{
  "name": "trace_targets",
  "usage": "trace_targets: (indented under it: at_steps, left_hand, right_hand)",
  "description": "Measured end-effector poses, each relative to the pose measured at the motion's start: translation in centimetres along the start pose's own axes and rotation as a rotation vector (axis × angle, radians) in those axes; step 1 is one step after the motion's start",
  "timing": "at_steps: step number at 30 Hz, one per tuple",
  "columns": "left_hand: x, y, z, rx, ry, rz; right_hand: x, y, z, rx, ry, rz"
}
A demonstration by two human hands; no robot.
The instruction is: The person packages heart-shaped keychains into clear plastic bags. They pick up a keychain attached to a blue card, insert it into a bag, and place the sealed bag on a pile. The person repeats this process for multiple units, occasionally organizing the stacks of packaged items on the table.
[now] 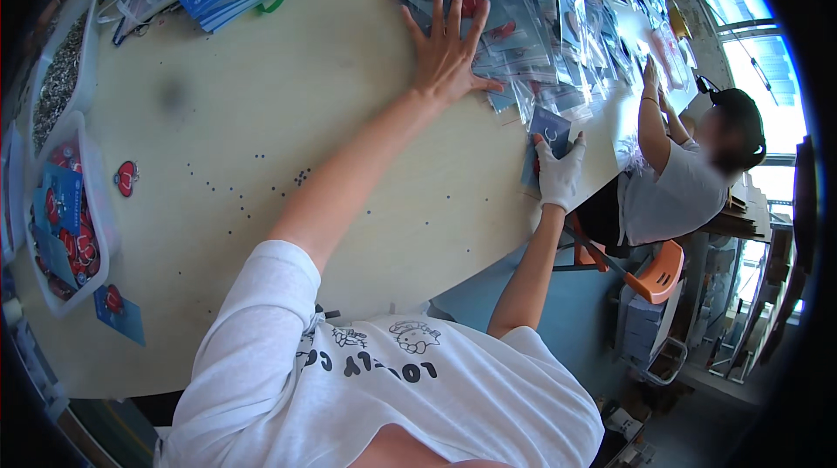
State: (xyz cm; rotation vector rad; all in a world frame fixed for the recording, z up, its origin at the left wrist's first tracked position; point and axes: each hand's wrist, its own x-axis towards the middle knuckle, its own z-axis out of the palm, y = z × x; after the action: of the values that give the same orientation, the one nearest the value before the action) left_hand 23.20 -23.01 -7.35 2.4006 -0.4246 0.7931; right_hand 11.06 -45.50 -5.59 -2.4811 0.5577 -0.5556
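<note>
White shirt up close. With left hand, holding nothing, spreading fingers flat on big pile of blue cards in clear bags, at far side of worktop. With right hand, in white glove, touching one blue card by near edge of pile; cannot tell if gripping it.

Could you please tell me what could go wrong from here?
The overlapping plastic packets under the spread left hand might slide apart if pushed. The blue card at the gloved right hand lies near the edge of the table and could drop off.
</note>
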Motion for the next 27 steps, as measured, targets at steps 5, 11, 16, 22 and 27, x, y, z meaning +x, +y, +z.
trace_targets:
  at_steps: [5,11,16,22,27]
  left_hand:
    - [-0.3,-0.2,-0.4,0.042,-0.023,-0.007]
    - [-0.5,-1.0,-0.8,0.088,-0.031,0.002]
    - [-0.2,-0.3,0.2,0.097,-0.011,0.064]
    - [-0.2,-3.3,0.6,0.094,0.047,0.044]
    - [0.2,-2.1,-1.7,0.069,0.122,0.165]
  right_hand:
    - [0.1,-0.7,-3.7,0.279,-0.061,-0.112]
    - [14.0,-11.0,-2.9,0.138,-0.103,-0.524]
    - [26.5,-13.6,6.3,-0.340,-0.119,-0.673]
    - [17.0,-14.2,4.6,-0.034,0.053,-0.965]
    - [7.7,-3.3,0.3,-0.047,0.251,-0.597]
